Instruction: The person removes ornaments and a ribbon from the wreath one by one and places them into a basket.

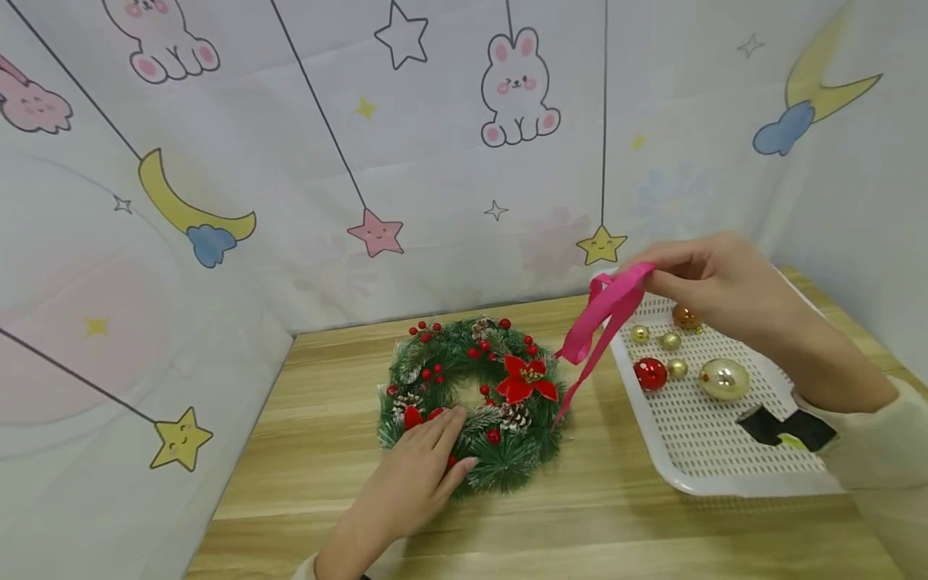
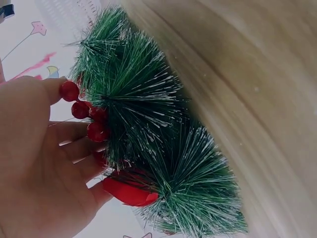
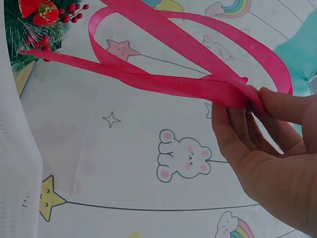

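A green Christmas wreath (image 1: 507, 463) with red berries, pinecones and a red poinsettia (image 1: 525, 379) lies flat on the table. My left hand (image 1: 416, 467) rests on its near left part with fingers fairly straight. Seen from the left wrist, the left hand (image 2: 49, 168) touches the wreath beside a cluster of red berries (image 2: 97, 131) and a red petal (image 2: 131, 191). Raised over the basket's left side, my right hand (image 1: 739, 282) pinches a pink ribbon (image 1: 605, 310) between thumb and fingers. The ribbon hangs in loops, one tail reaching down by the wreath's right edge.
A white plastic basket (image 1: 663, 459) stands at the right, holding a red ball (image 1: 650, 374), a large gold ball (image 1: 725, 379) and several smaller ornaments. The wooden table (image 1: 290, 483) meets a white curtain (image 1: 449, 161) with cartoon prints at the back.
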